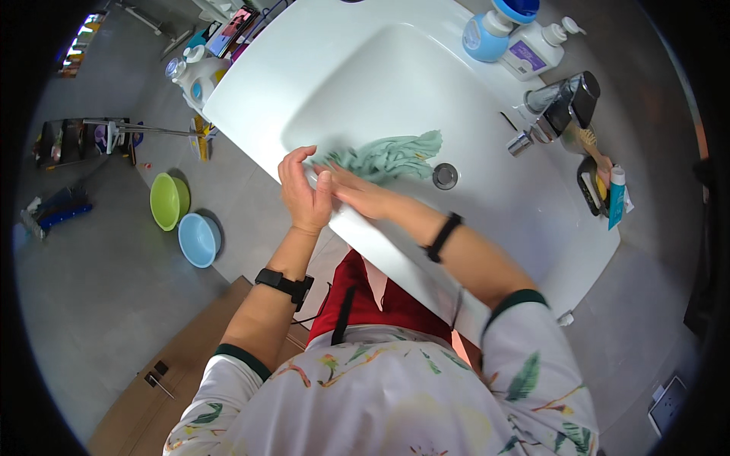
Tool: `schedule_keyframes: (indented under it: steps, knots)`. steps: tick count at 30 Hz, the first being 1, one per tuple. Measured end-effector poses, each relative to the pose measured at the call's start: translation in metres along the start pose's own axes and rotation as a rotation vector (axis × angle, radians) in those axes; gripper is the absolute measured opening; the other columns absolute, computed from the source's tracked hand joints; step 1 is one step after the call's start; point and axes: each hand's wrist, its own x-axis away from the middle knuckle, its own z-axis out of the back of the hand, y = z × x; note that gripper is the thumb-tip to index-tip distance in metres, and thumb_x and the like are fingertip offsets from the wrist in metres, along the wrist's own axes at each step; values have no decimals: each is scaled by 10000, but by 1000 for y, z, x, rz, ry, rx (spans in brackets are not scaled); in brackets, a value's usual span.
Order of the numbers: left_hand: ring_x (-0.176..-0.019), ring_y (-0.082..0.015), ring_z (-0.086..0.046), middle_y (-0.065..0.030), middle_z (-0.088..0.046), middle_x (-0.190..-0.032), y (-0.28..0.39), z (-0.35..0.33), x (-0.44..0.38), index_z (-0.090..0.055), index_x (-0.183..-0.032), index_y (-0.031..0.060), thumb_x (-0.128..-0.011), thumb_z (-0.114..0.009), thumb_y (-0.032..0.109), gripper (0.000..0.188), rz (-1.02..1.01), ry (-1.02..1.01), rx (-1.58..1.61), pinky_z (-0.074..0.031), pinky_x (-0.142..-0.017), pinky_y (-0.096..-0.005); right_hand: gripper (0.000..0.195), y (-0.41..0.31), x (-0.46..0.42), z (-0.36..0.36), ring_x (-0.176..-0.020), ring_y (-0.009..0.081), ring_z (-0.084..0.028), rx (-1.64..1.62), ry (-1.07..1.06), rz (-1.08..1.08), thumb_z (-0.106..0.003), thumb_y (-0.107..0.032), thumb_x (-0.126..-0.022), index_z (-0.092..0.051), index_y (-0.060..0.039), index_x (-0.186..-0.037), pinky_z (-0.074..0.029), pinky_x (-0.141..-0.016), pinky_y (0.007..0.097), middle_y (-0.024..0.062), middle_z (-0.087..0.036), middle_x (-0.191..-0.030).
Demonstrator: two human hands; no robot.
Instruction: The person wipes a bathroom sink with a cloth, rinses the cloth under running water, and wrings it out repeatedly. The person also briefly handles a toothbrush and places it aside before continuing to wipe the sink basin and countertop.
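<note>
A crumpled pale green cloth [393,157] lies in the white washbasin [353,85], next to the round metal drain plug [445,176]. At the basin's front rim, my left hand [305,194] has its fingers curved and its thumb apart, with nothing visible between them. My right hand [359,191] reaches over the rim beside the near edge of the cloth. Its fingertips are partly behind my left thumb, so whether they grip the cloth is hidden. The cloth's left end looks blurred.
A chrome faucet [550,111] stands on the basin's right side, with a blue pump bottle [487,34] and a white pump bottle [533,51] behind it. A teal tube [616,196] lies at the right edge. Green [169,202] and blue [199,240] plastic basins sit on the left floor.
</note>
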Motion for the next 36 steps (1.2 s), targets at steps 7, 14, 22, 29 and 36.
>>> schedule_keyframes:
  steps: [7, 14, 22, 29, 36]
  knots:
    - [-1025, -299, -483, -128, -547, -1118, 0, 0, 0, -522, -1148, 18, -898, -482, 467, 516, 19, 1, -47, -400, -884, -380, 644, -20, 51, 5, -1453, 301, -38, -238, -78, -45, -265, -455, -1001, -158, -61, -1500, -85, -1169, 394, 125, -142, -1565]
    - [-1125, -349, -407, -195, -463, -1230, -4, -1, 1, -439, -1234, 9, -868, -467, 585, 683, -43, 98, -84, -298, -990, -472, 613, -38, -47, 0, -1379, 272, -281, -311, 57, 86, -344, -362, -994, -206, -5, -1472, -228, -1121, 339, 150, -271, -1503]
    - [-1103, -337, -429, -175, -493, -1205, -8, 1, -2, -462, -1203, 13, -878, -520, 483, 575, -54, -12, -73, -326, -973, -446, 575, -36, 184, -20, -1414, 207, -229, -359, 1, -272, -327, -338, -1019, -212, -13, -1480, -107, -1163, 365, 85, -420, -1453]
    - [-966, -312, -495, -91, -571, -1025, 3, -6, -10, -576, -994, 66, -864, -594, 321, 287, 0, -118, -162, -394, -872, -414, 538, -9, 276, -60, -1044, 154, -520, -768, 675, -809, -465, -365, -972, -433, -2, -1368, -351, -954, 294, 50, -667, -922]
    - [-928, -319, -504, -93, -581, -965, -3, -6, -10, -589, -924, 83, -813, -665, 251, 216, -46, -109, -216, -415, -823, -418, 660, 11, 93, -29, -881, 187, -535, -202, 760, -513, -686, -152, -835, -374, -25, -1403, -458, -749, 302, 98, -583, -965]
